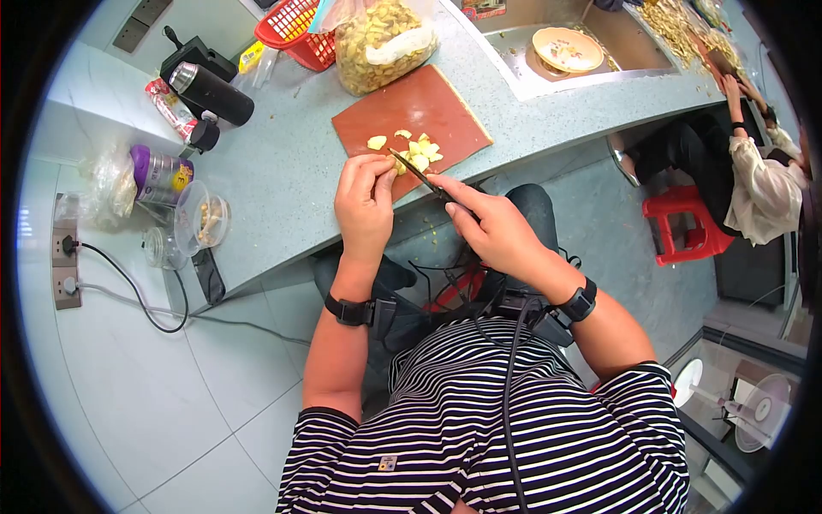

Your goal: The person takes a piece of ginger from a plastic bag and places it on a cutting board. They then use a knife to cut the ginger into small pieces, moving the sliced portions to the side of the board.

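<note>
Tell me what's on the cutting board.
Pale yellow pieces lie on the cutting board. The left hand and knife cover part of it; whatever is beneath them cannot be seen.

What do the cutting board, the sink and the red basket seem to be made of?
Cutting board: perhaps wood or plastic, reddish-brown, with a soft sheen where light falls; the look leaves it open.
Sink: probably stainless steel, grey with blurred reflections.
Red basket: likely moulded plastic, evenly coloured, slightly shiny, with regular slots.
</note>
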`<state>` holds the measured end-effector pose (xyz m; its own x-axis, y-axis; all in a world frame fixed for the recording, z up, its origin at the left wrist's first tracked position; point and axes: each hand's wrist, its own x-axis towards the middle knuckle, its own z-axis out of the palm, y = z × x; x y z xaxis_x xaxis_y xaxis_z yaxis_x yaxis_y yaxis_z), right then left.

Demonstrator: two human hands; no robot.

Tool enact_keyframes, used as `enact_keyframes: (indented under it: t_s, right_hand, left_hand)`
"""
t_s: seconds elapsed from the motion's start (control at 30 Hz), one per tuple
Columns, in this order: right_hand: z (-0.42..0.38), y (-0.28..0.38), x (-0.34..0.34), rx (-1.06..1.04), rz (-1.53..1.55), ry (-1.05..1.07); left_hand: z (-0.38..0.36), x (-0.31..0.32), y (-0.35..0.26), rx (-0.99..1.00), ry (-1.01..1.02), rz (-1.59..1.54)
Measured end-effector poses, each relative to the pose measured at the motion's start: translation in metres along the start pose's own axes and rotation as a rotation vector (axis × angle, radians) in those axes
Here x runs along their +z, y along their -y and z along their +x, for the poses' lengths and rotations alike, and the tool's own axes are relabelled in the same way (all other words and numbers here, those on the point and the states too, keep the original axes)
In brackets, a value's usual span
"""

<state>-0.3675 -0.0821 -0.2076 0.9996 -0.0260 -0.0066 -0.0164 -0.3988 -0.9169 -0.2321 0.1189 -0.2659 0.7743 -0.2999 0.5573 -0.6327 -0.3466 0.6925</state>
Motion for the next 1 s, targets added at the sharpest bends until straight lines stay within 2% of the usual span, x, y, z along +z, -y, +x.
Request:
enact_keyframes:
  t_s: [0.37,0.43,0.77,1.0]
  right_hand:
    - [-0.007,-0.002,0.004,0.022,-0.025,-0.003]
    - [-0.008,0.0,0.005,0.089,0.044,-0.033]
    - [-0.008,-0.008,0.011,0.027,0.055,-0.035]
    - [-0.006,-0.001,0.009,0.112,0.062,0.002]
  left_hand:
    - [0.0,0.0,-0.01,-0.076,-0.006,-0.072]
    - [0.0,0.001,-0.011,-0.072,-0.012,-0.079]
    - [-0.002,0.001,-0.008,-0.054,-0.013,-0.083]
    - [0.0,-0.002,-0.008,-0.076,0.006,-0.091]
